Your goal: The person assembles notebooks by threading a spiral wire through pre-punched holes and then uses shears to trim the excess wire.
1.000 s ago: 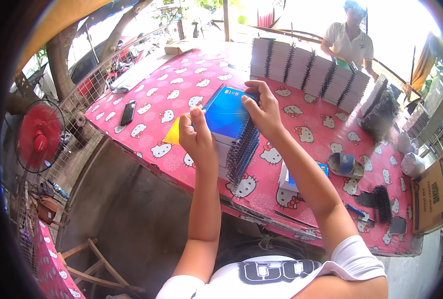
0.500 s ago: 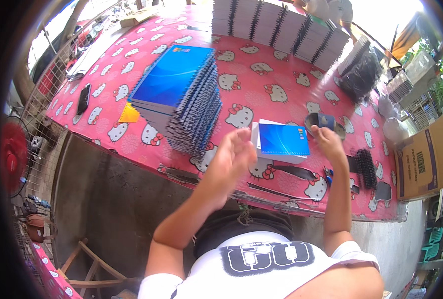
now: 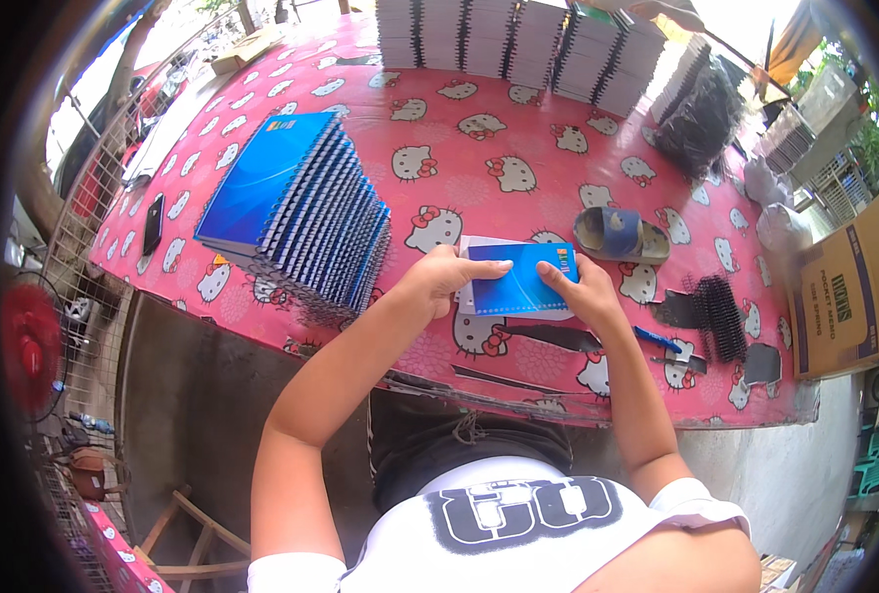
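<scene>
Both hands grip a small blue-covered notepad (image 3: 518, 293) with a row of punched holes along its near edge and white sheets beneath. My left hand (image 3: 443, 281) is closed on its left side, thumb pressed on the cover. On the right side my right hand (image 3: 586, 288) grips it the same way, fingers tucked underneath. A worn slipper (image 3: 621, 235) lies just beyond the right hand. To the left stands a tall stack of blue spiral notebooks (image 3: 296, 198), their coils facing right.
Black plastic spiral coils (image 3: 721, 318), a blue pen-like tool (image 3: 657, 339) and dark scraps lie on the right of the pink table (image 3: 459, 133). Thick spiral-bound stacks (image 3: 484, 40) line the far side. A phone (image 3: 153, 225) lies left, a cardboard box (image 3: 847, 292) stands right.
Both hands, earlier apart and raised near the notepad, have come together and closed on its two sides. The view has shifted slightly.
</scene>
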A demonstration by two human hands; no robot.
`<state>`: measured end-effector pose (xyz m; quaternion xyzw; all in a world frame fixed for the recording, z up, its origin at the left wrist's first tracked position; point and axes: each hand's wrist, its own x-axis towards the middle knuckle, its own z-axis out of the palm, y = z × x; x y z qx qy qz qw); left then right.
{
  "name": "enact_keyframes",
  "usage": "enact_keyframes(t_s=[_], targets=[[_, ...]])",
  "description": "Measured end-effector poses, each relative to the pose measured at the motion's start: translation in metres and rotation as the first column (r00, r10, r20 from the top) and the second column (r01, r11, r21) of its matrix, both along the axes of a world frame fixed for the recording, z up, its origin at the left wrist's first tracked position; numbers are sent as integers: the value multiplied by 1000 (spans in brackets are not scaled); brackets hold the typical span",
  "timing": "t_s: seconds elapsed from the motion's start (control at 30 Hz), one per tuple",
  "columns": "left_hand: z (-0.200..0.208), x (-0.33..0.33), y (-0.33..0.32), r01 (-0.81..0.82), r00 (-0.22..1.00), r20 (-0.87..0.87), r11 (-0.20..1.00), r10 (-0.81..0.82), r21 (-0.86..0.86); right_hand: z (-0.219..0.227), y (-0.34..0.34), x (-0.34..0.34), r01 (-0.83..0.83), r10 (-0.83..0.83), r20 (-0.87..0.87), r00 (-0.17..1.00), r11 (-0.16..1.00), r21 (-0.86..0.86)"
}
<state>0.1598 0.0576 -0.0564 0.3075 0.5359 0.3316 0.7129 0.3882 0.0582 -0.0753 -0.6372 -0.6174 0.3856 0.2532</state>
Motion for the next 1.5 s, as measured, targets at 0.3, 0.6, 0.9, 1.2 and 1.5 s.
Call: enact_keyframes(t_s=[0.3, 0.6, 0.9, 1.2, 1.5], targets=[[-23, 4, -28, -77, 997, 42, 939, 66, 334, -2, -11, 8, -103, 98, -384, 918, 995, 6], [-34, -23, -41, 86, 990, -134, 563, 44, 822, -27, -13, -17, -210, 401, -362, 842, 860, 465], [-49, -27, -40, 166, 883, -342, 469, 320, 867, -44, -11, -23, -192, 367, -310, 877, 859, 474], [-56, -31, -37, 318, 866, -437, 408, 242, 856, -27, -12, -22, -403, 429, 129, 894, 643, 652], [-63, -19, -40, 37, 966, -164, 522, 200, 852, -41, -13, -31, -200, 321, -245, 915, 887, 416]])
